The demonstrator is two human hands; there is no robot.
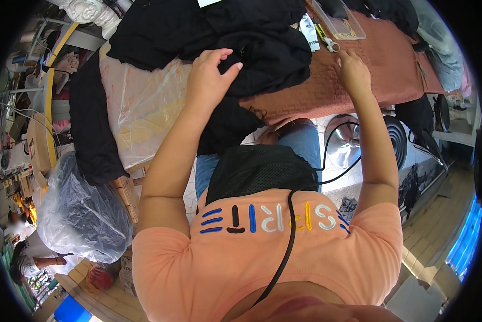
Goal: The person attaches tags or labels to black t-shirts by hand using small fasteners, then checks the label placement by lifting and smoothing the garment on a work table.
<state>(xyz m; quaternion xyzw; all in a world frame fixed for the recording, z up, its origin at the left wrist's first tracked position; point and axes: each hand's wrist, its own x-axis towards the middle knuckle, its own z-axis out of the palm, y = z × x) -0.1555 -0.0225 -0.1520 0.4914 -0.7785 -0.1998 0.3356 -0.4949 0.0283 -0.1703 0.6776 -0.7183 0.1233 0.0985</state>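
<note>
My left hand (210, 78), thumb and fingers apart, is over a bunched black garment (276, 67) and holds nothing. The dark cloth spreads across the far side of the work surface. On the right, my right hand (355, 72) reaches over a reddish-brown cloth cover (388, 67). Its fingers are partly bent and close to the pale ring of a small yellow-and-black hand tool (321, 33), whose exact kind I cannot make out. Whether the fingertips touch the ring is unclear; no object shows in that hand. A white printed label (308, 32) lies beside the tool.
A clear plastic tray (353, 36) with small bits in it sits beyond the tool. Plastic sheeting (144, 102) covers the surface on the left. A large plastic-wrapped bundle (85, 214) stands at lower left. Black cables (292, 225) run across my front.
</note>
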